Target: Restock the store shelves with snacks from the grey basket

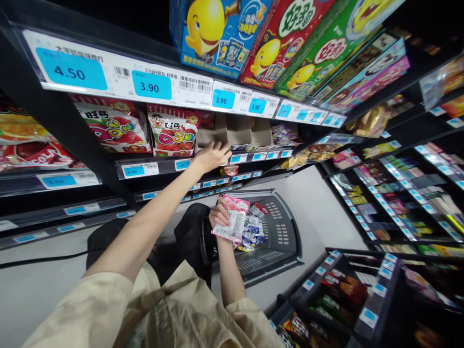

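My left hand (211, 155) reaches up to the second shelf and rests, fingers stretched flat, on the shelf rim (217, 160) beside brown cardboard display boxes (235, 131). It holds nothing that I can see. Lower down, my right hand (218, 216) is closed on a pink and white snack packet (234, 218), held over a dark plastic shopping basket (281, 227) on the floor. Several small packets (253, 227) lie in the basket. Red and white QQ candy bags (173, 135) hang just left of my left hand.
Shelves with blue price tags (152, 85) run along the left. Large colourful snack boxes (275, 38) fill the top shelf. More stocked shelves (398, 193) stand on the right and a low rack (348, 295) at the bottom right. Grey floor (319, 208) lies between.
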`<move>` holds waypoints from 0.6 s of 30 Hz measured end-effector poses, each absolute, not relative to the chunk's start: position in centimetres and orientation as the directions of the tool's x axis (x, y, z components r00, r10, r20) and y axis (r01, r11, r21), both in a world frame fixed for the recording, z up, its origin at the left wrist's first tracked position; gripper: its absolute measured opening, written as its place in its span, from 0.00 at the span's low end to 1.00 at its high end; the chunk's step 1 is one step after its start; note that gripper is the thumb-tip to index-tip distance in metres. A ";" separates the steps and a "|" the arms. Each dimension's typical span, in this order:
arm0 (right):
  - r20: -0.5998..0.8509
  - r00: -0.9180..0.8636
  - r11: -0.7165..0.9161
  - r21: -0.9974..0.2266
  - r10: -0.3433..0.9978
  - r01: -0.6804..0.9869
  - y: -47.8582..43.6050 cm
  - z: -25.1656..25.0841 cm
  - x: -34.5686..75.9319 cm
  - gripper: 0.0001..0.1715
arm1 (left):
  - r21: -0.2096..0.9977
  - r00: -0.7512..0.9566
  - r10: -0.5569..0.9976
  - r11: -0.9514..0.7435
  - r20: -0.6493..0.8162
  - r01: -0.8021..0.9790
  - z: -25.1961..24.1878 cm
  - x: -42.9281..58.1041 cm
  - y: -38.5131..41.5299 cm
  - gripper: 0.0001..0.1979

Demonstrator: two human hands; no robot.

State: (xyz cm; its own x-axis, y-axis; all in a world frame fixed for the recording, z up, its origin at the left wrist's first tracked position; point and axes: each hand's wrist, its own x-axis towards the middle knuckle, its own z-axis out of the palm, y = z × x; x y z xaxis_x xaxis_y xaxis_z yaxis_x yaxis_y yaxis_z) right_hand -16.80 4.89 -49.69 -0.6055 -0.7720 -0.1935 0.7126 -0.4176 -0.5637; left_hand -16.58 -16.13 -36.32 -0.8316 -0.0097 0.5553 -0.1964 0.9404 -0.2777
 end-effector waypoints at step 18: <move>0.124 -0.252 -0.277 -0.280 -0.960 0.919 -1.3 -38.5 -25.7 0.06 | -0.337 -0.842 0.009 0.919 0.540 -0.206 -36.5 -16.6 -16.3 0.18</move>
